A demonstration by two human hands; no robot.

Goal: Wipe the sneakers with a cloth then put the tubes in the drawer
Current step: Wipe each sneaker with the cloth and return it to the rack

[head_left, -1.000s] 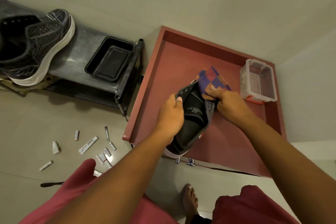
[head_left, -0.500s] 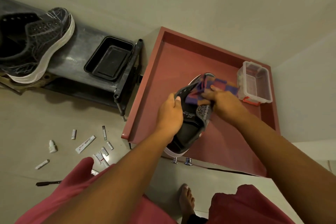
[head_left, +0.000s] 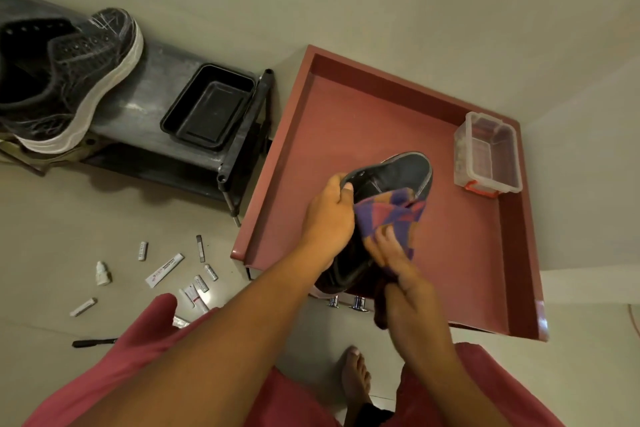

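At frame centre, the left hand [head_left: 327,222] grips a black sneaker [head_left: 394,180] by its collar above the red drawer [head_left: 346,135]; the right hand [head_left: 398,263] presses a checked cloth [head_left: 388,215] against it, fingers [head_left: 384,236] curled round the cloth. Tubes [head_left: 164,269] lie scattered on the floor [head_left: 69,218], lower left

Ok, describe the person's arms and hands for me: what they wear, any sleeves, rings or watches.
Both forearms are bare up to the frame's edge; no sleeve shows. The left hand and the right hand wear no gloves, and no ring, watch or bracelet shows on the visible sides. Short, unpainted nails show on the left thumb and right fingers. Below the arms lies red clothing over the legs.
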